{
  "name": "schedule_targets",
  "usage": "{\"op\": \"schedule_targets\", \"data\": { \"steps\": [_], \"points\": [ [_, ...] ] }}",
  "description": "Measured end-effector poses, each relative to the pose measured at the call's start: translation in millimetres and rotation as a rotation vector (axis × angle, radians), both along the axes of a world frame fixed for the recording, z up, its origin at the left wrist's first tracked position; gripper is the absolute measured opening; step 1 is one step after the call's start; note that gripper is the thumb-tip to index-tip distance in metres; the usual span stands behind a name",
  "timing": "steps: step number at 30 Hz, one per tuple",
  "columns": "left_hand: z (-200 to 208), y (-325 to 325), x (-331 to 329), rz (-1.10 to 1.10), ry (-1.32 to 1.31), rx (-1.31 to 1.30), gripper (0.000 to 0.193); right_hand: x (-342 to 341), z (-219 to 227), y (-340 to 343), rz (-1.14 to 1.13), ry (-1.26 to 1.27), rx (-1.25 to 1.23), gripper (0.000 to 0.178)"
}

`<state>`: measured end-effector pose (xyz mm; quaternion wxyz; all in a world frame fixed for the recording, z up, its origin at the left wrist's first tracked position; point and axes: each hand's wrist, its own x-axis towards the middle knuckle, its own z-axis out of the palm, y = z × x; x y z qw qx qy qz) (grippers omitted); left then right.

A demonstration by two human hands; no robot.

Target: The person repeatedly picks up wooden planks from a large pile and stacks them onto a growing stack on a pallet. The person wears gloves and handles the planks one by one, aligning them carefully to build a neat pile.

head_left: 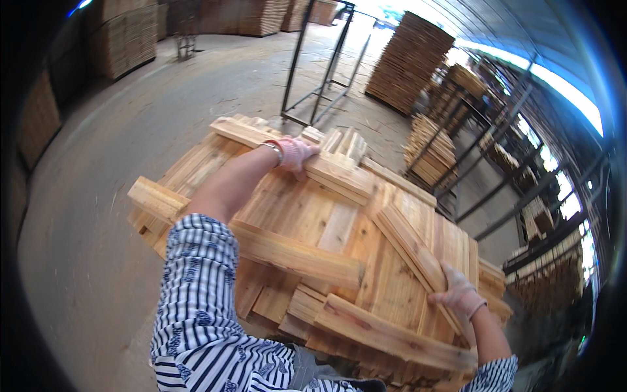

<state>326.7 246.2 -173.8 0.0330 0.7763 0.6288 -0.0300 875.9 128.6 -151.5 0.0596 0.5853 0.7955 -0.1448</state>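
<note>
My left hand [297,155], in a pale pink knit glove, reaches to the far side of the wood pile. Its fingers are closed over the end of short wooden boards [339,175] that lie stacked there. At the right, my gloved right hand [460,295] grips the near end of narrow wooden boards [413,247] lying slantwise. Under both sets spreads a layer of flat planks [287,206] laid side by side. A thick board [297,255] crosses that layer below my left forearm, and another long board [392,333] lies along the near edge.
Beyond the pile stands a black metal frame [317,98]. A tall stack of planks [408,62] rises behind it, with a lower stack [431,151] nearer. Dark metal rails [516,176] run along the right. More timber stacks [124,36] line the left and back of the concrete floor [85,170].
</note>
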Motion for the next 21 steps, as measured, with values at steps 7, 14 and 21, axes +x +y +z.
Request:
{"op": "schedule_targets", "data": {
  "steps": [7,14,21],
  "points": [
    [24,34,6,-0.142,0.063,-0.231,0.080,-31,-3,22,-0.119,-0.019,-0.091,0.093],
    [5,63,2,-0.209,0.126,-0.135,0.067,-59,28,19,-0.011,-0.052,-0.156,0.080],
    [10,50,-8,-0.114,0.138,-0.153,0.080,-81,43,77,0.021,-0.060,-0.061,0.074]
  ]
}}
